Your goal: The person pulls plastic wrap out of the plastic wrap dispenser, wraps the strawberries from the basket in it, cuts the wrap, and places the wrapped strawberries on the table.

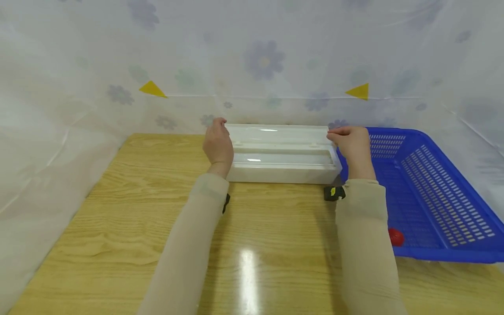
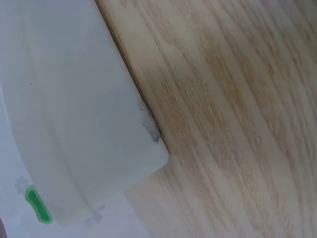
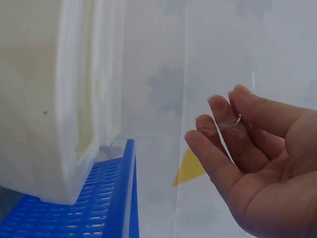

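Observation:
A long white box [image 1: 283, 174] lies near the back of the table, its clear lid [image 1: 275, 132] raised towards the curtain. At the lid's left corner is my left hand [image 1: 218, 146], its fingers curled over the edge. My right hand [image 1: 353, 142] pinches the right corner between thumb and fingers. In the right wrist view, a thin see-through edge runs through the right hand [image 3: 262, 153], beside the box's end [image 3: 34, 104]. The left wrist view shows the box's rounded end [image 2: 94, 109] and a small green piece [image 2: 38, 205] along its edge; almost all of that hand is out of frame.
A blue perforated basket [image 1: 453, 252] stands right of the box, close against its end. Inside it, partly behind the right sleeve, lies a red object [image 1: 396, 237]. A flowered white curtain [image 1: 260, 61] with yellow triangles hangs behind the wooden table [image 1: 118, 210].

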Motion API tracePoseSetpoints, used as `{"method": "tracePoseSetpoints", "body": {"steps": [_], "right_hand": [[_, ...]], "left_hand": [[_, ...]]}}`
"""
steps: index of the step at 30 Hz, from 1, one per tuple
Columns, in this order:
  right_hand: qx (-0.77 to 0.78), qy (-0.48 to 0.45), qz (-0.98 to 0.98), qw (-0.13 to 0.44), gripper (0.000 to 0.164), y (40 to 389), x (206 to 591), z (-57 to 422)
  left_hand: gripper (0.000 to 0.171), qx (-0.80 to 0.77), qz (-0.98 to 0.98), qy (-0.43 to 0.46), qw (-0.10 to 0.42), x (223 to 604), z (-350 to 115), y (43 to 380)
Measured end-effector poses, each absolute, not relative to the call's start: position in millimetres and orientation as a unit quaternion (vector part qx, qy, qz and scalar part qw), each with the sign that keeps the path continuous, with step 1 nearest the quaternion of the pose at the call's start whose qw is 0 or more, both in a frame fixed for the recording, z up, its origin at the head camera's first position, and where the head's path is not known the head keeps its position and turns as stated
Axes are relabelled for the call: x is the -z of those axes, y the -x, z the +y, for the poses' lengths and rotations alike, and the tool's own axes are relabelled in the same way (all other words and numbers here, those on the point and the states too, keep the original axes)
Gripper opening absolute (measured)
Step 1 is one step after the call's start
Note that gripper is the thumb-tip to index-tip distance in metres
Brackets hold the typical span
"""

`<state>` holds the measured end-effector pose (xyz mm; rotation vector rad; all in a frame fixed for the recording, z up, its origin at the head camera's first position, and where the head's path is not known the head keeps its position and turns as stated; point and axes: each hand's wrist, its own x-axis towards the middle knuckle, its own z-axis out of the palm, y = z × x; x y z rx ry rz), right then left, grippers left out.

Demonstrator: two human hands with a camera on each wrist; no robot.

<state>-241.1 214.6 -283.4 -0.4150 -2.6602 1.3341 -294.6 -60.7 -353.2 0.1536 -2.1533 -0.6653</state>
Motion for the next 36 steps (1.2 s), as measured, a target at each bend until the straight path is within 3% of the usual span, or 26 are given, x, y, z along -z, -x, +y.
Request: {"method": "tracePoseSetpoints", "body": {"steps": [5,21,36], "right_hand": [[-0.445,0.13,-0.885,0.05,0.041,239,279,219],[-0.462,0.195,-0.853,0.142,0.041,241,277,210],[-0.47,0.217,-0.838,0.172,0.04,242,278,207]], "left_hand": [[0.02,0.269,-0.861,-0.065,0.426,350,-61,294],[0.022,0.287,-0.859,-0.068,0.418,342,-57,290],[0.024,0.315,-0.829,-0.05,0.459,341,-58,287]]}}
